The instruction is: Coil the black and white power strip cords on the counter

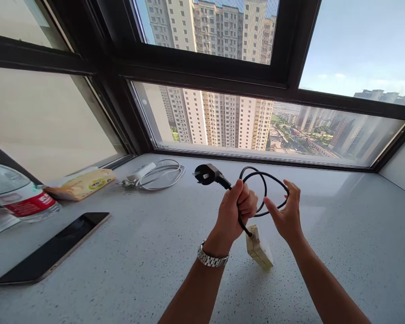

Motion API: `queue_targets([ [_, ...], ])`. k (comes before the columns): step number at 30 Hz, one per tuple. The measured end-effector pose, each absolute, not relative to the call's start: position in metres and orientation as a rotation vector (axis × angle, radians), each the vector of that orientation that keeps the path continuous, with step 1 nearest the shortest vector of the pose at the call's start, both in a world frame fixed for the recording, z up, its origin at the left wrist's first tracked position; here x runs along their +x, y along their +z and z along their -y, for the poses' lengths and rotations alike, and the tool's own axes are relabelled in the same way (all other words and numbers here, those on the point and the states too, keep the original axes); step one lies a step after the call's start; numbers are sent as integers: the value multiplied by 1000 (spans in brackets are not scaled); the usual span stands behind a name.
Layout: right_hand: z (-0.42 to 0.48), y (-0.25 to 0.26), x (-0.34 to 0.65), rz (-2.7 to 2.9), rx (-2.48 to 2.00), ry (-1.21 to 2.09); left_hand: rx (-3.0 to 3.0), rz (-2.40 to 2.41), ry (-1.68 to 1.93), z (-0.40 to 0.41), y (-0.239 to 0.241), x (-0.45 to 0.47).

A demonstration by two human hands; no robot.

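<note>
My left hand (234, 209), with a metal watch (212, 256) on its wrist, is closed around a black power cord (272, 173). The black plug (207, 174) sticks out past its thumb side, prongs to the left. Below this fist the cord runs into a pale cream power strip (258, 249), seen tilted and hanging just over the counter or touching it; I cannot tell which. My right hand (288, 213) is at the right end of the cord's loop. Its thumb and fingers are apart, with the loop between them.
On the speckled white counter (138, 261) lie a white cable with an adapter (165, 173), a tissue pack (84, 183) and a dark-screened phone (54, 247). A large clear bottle with a red label (27, 202) is at the left edge. Dark window frames (205, 74) border the back.
</note>
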State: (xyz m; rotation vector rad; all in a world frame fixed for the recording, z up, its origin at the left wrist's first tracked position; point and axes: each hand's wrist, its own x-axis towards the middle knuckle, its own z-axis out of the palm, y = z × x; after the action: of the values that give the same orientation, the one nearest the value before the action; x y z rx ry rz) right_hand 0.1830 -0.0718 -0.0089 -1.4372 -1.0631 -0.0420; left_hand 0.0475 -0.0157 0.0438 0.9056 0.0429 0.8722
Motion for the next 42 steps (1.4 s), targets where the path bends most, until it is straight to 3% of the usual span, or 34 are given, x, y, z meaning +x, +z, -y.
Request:
queue_targets([
  [6, 66, -8, 198, 850, -1157, 747, 811, 36, 716, 18, 36, 48],
  [12, 74, 5, 198, 908, -966, 1126, 803, 38, 596, 13, 25, 48],
  [31, 83, 15, 184, 740, -965, 943, 1020, -138, 526, 5, 40, 39],
  [38, 81, 9, 183, 853, -1175, 477, 674, -129, 973, 12, 52, 34],
  [42, 82, 3, 173, 1209, -1307, 407, 587, -121, 1161, 11, 57, 28],
])
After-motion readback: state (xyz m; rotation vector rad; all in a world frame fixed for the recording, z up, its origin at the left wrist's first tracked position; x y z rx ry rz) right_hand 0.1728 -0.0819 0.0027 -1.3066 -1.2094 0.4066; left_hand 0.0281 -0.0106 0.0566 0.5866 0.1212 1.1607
